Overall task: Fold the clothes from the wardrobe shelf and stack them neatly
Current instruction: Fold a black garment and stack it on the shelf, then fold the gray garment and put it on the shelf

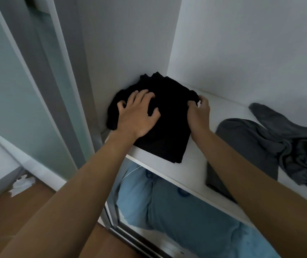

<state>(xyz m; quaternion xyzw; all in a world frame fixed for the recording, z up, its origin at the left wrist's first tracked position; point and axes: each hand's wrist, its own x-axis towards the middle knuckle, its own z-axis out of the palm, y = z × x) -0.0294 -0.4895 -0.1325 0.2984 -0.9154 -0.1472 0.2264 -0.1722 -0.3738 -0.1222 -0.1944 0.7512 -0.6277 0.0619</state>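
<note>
White wardrobe wall [242, 43]; frosted sliding door [9, 81]; wooden floor [18, 211].

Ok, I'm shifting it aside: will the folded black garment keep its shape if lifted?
Probably not: the black garment is soft layered cloth, likely to sag and unfold. Seems light: the right hand pinches its corner while the left hand presses it.
</note>
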